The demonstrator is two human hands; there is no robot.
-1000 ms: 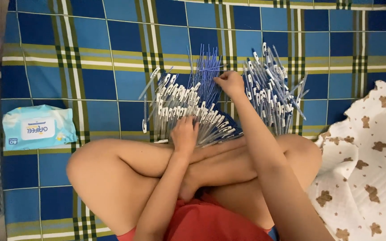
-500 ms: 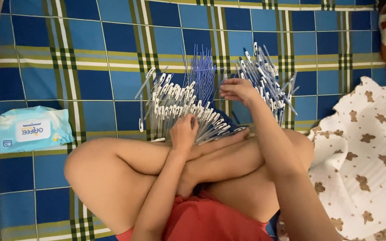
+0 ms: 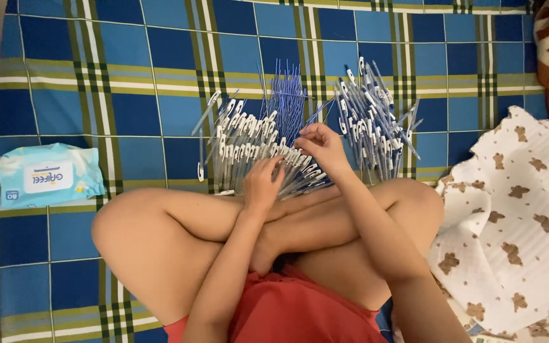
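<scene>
- Two hands work at the pens: your right hand (image 3: 323,147) has drawn back from the middle bundle of blue refills (image 3: 289,101) to the near pile of pen barrels (image 3: 249,149), fingers pinched on something thin; what, you cannot tell.
- Your left hand (image 3: 263,184) stays resting on that pile, fingers curled; its grip is hidden.
- Assembled pens (image 3: 370,121) lie to the right.
- Far left on the checked mat (image 3: 128,76) lies a flat pale-blue wipes pack (image 3: 49,174) with a white oval label.

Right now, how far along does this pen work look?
Seemingly midway. A pile of blue-tipped pens lies at right, apparently finished. The left hand and right hand are at the heap of white barrels, which remains large, with thin blue refills fanned behind it.
</scene>
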